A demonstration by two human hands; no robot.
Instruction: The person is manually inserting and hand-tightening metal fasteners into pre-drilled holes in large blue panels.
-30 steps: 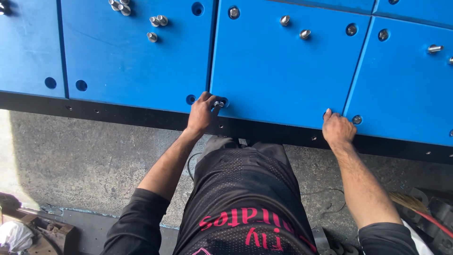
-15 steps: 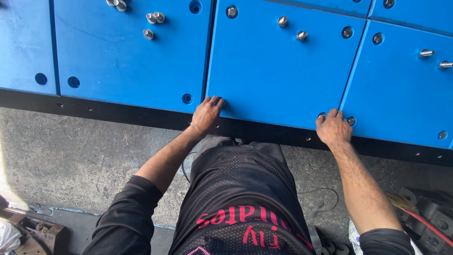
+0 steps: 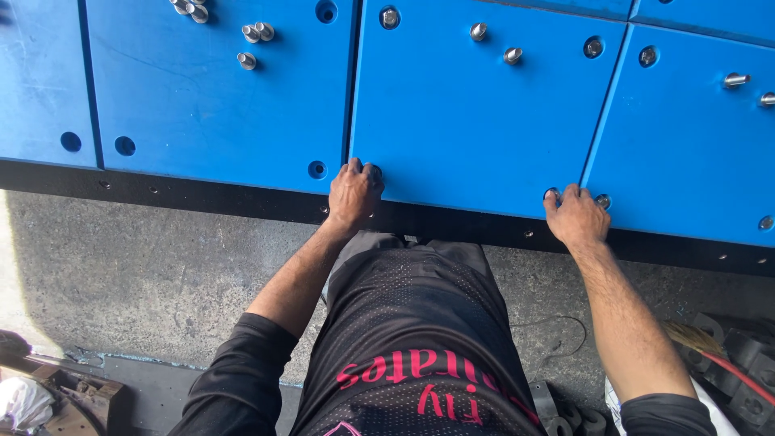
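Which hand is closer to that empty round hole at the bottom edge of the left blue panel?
Left. The left hand rests just right of the hole; the right hand is far off at the middle panel's other corner.

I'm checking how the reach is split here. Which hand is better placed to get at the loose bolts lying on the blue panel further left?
Left, probably. The left hand rests at the middle panel's near-left corner, beside the seam, closer to the loose bolts than the right hand.

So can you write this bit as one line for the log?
left hand: on lower corner of middle blue panel | right hand: on its other lower corner | loose bolts: lying on neighbouring panel
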